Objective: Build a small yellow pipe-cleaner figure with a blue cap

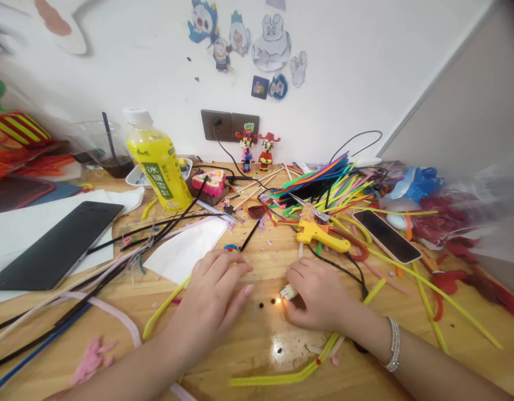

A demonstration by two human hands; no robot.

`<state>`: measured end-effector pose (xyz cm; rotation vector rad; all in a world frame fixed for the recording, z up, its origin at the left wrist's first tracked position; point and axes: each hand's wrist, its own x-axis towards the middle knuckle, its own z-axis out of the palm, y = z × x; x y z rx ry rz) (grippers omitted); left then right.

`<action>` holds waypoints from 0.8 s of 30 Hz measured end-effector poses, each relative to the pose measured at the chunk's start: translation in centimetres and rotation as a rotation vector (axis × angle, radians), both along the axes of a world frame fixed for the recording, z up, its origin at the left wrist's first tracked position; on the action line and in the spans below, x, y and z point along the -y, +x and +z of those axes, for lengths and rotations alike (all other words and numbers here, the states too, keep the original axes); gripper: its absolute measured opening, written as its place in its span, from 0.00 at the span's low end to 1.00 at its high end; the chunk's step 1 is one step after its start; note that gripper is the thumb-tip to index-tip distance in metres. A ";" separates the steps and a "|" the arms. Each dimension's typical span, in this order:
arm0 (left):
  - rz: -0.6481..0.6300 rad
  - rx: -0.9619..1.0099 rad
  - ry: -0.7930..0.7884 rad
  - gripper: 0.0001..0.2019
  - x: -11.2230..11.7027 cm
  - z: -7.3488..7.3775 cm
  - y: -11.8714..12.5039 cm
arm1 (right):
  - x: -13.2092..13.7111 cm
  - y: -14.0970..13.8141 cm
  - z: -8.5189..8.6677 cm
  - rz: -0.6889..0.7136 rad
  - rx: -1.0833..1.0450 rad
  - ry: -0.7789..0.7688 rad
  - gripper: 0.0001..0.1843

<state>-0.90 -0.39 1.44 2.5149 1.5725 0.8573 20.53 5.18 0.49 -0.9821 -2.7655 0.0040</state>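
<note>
My right hand [319, 292] is closed around a lighter [289, 292], tilted low over the wooden table. A small flame [279, 301] burns at the lighter's metal tip, close to small dark bits [273, 301] on the tabletop. My left hand [217, 287] rests palm down to the left of the flame, fingers loosely stretched and holding nothing visible. Just beyond its fingertips lies a small blue and red piece [231, 248]. A yellow glue gun [321, 236] lies behind my right hand. Bent yellow pipe cleaners [277, 380] lie in front.
A yellow drink bottle [159, 161] stands at the back left near a black tablet [58, 245]. Pipe cleaners [319, 181] are heaped at the back right, with scissors [319, 214] among them. A phone [386, 236] lies at right. Two small figurines [266, 151] stand by the wall.
</note>
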 end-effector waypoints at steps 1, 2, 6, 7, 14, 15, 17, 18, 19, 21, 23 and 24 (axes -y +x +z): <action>-0.001 -0.004 -0.001 0.09 0.0 0.0 0.0 | 0.0 0.0 0.0 0.005 -0.002 0.001 0.08; -0.001 -0.008 -0.002 0.09 0.0 0.0 0.0 | -0.1 0.0 0.0 0.007 -0.004 0.004 0.08; 0.002 -0.012 -0.013 0.09 -0.1 0.0 0.0 | -0.1 0.0 0.1 0.003 -0.009 0.010 0.08; 0.003 -0.012 -0.015 0.09 -0.1 0.0 0.0 | -0.1 0.0 0.1 0.000 -0.008 0.010 0.08; 0.000 -0.008 -0.025 0.09 -0.2 0.0 0.1 | 0.0 0.0 0.2 0.009 0.020 0.023 0.09; 0.002 -0.010 -0.028 0.09 -0.2 0.0 0.1 | 0.1 0.0 0.2 0.008 0.022 0.027 0.09; 0.008 -0.011 -0.030 0.09 -0.2 0.0 0.2 | 0.1 0.0 0.2 0.007 0.025 0.029 0.09; 0.009 -0.012 -0.031 0.09 -0.2 0.0 0.2 | 0.0 0.0 0.2 0.007 0.025 0.028 0.09; 0.009 -0.012 -0.031 0.09 -0.2 0.0 0.2 | 0.0 0.0 0.2 0.006 0.024 0.029 0.09; 0.008 -0.012 -0.032 0.09 -0.1 0.0 0.2 | 0.0 0.1 0.3 0.004 0.025 0.031 0.09; 0.009 -0.013 -0.035 0.09 -0.1 0.0 0.1 | 0.1 0.1 0.3 0.004 0.030 0.033 0.09; 0.011 -0.015 -0.038 0.09 -0.1 0.0 0.1 | 0.1 0.1 0.3 0.006 0.034 0.033 0.09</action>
